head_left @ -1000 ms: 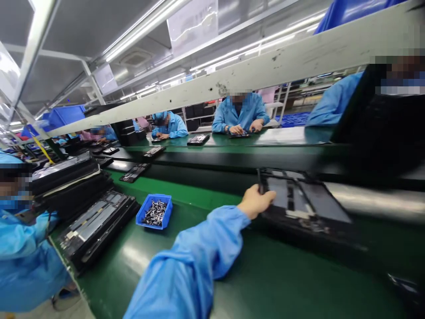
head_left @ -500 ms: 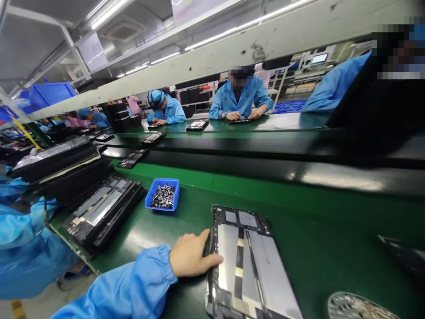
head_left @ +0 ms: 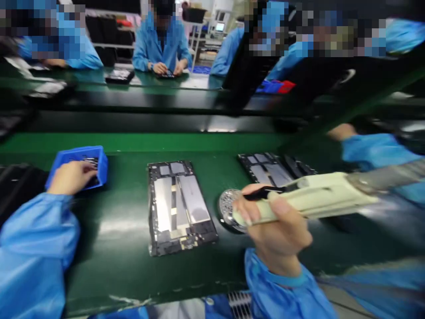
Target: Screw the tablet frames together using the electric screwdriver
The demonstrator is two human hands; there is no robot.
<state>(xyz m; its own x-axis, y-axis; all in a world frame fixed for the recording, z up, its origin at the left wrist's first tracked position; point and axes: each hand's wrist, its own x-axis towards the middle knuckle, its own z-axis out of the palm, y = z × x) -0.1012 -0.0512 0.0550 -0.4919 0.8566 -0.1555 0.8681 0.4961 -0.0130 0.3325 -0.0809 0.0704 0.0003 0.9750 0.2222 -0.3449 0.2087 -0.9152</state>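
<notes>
My left hand (head_left: 70,177) reaches into a small blue bin (head_left: 103,166) of small metal parts. Its fingers are pinched among the parts, and what they hold is too small to make out. My right hand (head_left: 279,230) is wrapped round a cream-coloured power screwdriver (head_left: 318,195) with a black lever, held nearly level above the table. An opened tablet (head_left: 195,201), its silver battery panels showing, lies face up between my hands, touched by neither. Partly behind my right hand and the tool stands a round metal dish (head_left: 227,204) of tiny parts.
Another opened tablet (head_left: 259,166) lies beyond the dish, beside dark pieces. A co-worker's arm (head_left: 375,144) reaches in from the right. Black stacked items (head_left: 20,188) stand at the left. Across the belt, a co-worker (head_left: 162,44) handles a device near another tablet (head_left: 119,75).
The view has swung right and down. My left hand has left the tablet's edge and gone into the blue bin. My right hand with the power screwdriver has come into view.
</notes>
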